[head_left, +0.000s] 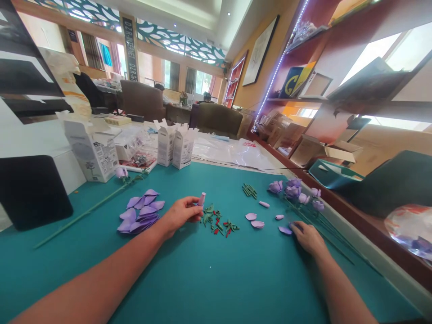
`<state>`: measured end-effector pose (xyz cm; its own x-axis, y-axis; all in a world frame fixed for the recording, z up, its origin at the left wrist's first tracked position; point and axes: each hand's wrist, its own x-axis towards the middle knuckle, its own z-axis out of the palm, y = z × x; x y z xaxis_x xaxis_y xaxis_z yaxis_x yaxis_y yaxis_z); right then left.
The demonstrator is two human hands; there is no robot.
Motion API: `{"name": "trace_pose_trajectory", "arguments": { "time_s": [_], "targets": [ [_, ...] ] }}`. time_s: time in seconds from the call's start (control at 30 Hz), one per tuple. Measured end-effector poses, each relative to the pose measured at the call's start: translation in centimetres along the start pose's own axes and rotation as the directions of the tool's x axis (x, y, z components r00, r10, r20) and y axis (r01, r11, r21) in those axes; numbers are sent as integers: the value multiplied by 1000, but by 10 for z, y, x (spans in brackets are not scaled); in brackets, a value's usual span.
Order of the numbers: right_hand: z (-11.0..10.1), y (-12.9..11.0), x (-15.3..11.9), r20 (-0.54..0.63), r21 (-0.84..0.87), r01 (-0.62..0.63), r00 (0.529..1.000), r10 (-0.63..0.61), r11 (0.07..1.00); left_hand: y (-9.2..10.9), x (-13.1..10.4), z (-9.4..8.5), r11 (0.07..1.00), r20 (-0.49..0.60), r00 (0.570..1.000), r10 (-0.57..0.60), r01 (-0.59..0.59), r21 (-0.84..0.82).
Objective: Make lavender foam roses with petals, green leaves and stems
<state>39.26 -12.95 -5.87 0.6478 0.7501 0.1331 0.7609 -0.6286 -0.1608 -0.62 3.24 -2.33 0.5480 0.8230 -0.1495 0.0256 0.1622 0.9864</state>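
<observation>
My left hand [184,211] is closed, its thumb and fingers pinching a small pale pink rolled flower centre [202,199] upright above the mat. My right hand [308,236] has its fingers drawn together at the right end of a purple petal [285,230] lying on the mat. Left of that petal are a small pale bud piece [279,217], a longer pale piece [264,204] and two light petals [258,224]. Between my hands lie green leaf and sepal parts [231,226] with red bits. A stack of purple petals [143,220] sits beside my left forearm.
Assembled purple flowers [293,191] on long stems lie at right, behind a bunch of short green sticks [249,191]. One stemmed flower [121,173] lies at left. White boxes [183,147], a dark tablet-like panel [35,192] and a shelf [303,101] border the green mat [202,288].
</observation>
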Motion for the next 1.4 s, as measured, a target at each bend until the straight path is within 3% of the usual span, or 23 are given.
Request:
{"name": "trace_pose_trajectory", "arguments": {
  "time_s": [0.43,0.63,0.83,1.1,1.4],
  "targets": [
    [10,-42,-36,-22,-51,112,993,-113,992,5,-3,4,1000,0,1000,6,-6,27],
    [-11,-60,-28,-32,-28,234,972,-235,972,6,-4,4,1000,12,1000,14,-15,14],
    [-17,-92,-29,85,42,414,906,-416,909,8,-5,4,999,14,1000,24,-24,23],
    [-4,-117,-14,214,20,463,864,-456,886,10,-8,5,1000,17,1000,11,-12,25],
    [-1,-132,14,177,-19,456,877,-446,890,7,-6,5,1000,18,1000,13,-14,27]
  ]
}}
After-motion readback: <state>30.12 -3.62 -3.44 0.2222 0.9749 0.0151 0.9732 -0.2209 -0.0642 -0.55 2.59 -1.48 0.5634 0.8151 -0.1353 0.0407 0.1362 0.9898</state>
